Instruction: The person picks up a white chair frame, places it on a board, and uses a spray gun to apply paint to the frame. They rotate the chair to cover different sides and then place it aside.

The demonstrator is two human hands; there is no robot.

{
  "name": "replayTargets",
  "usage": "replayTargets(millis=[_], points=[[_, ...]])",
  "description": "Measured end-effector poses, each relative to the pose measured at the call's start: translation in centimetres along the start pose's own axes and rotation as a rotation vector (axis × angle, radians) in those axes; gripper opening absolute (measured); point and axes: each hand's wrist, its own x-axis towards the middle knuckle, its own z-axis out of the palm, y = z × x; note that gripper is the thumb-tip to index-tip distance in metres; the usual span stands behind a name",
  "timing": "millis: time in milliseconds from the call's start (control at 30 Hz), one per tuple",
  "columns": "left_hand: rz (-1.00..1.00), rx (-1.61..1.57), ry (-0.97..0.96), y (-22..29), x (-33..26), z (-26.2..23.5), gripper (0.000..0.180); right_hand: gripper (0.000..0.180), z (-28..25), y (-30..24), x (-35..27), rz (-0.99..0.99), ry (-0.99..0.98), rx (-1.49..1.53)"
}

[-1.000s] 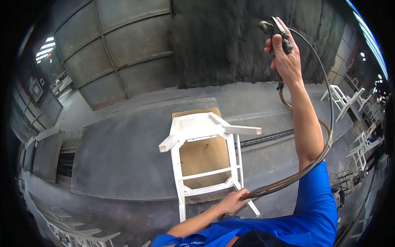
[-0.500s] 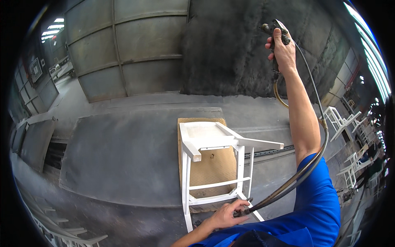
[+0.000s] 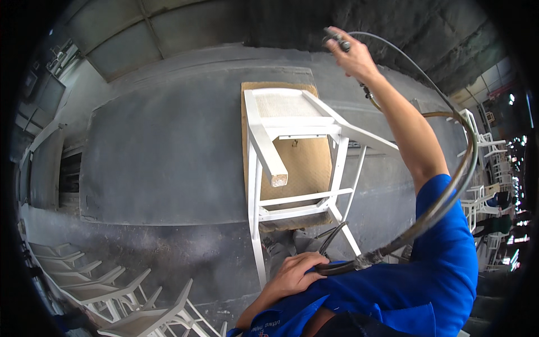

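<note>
Raised at the far right of centre, my right hand (image 3: 355,59) is wrapped round a spray gun (image 3: 338,41). Part of the gun is hidden behind the fingers. From it, hoses (image 3: 457,168) loop down along my right arm toward my body. Close to my waist, my left hand (image 3: 297,271) is closed round the dark hose bundle (image 3: 342,267). In front of me a white chair frame (image 3: 297,122) lies tipped, its legs pointing toward me. Beneath it is a tan board (image 3: 306,168). The spray gun is beyond the chair's far end, apart from it.
A large grey panel (image 3: 163,151) lies on the floor to the left of the chair. Several white chairs (image 3: 123,297) stand at the lower left, and more white chairs (image 3: 477,202) line the right. Dark, coated walls (image 3: 281,25) rise at the back.
My view has tipped downward and I am closer to the chair. My right hand has swung leftward with the spray gun. My left hand still grips the hoses, near my waist.
</note>
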Motion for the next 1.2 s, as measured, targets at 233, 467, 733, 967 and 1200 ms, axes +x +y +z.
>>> replayTargets(millis=[233, 467, 733, 967, 1200], points=[[-0.144, -0.041, 0.076, 1.1, 1.2, -1.2, 0.047, 0.054, 10.9, 9.8, -0.4, 0.143, -0.278, -0.201], [-0.199, -0.058, 0.078, -0.8, 2.5, -0.4, 0.049, 0.054, 16.3, 13.5, -0.4, 0.214, -0.359, -0.201], [-0.270, -0.041, 0.068, -1.9, 2.6, -0.3, 0.047, 0.055, 19.8, 12.3, -1.1, 0.050, -0.379, -0.126], [-0.262, -0.039, 0.059, -2.4, 2.5, 0.3, 0.046, 0.054, 21.1, 9.3, -1.9, -0.094, -0.390, -0.123], [-0.270, -0.059, 0.072, -2.8, 1.0, 0.7, 0.045, 0.053, 19.6, 11.2, -1.4, 0.082, -0.385, -0.157]])
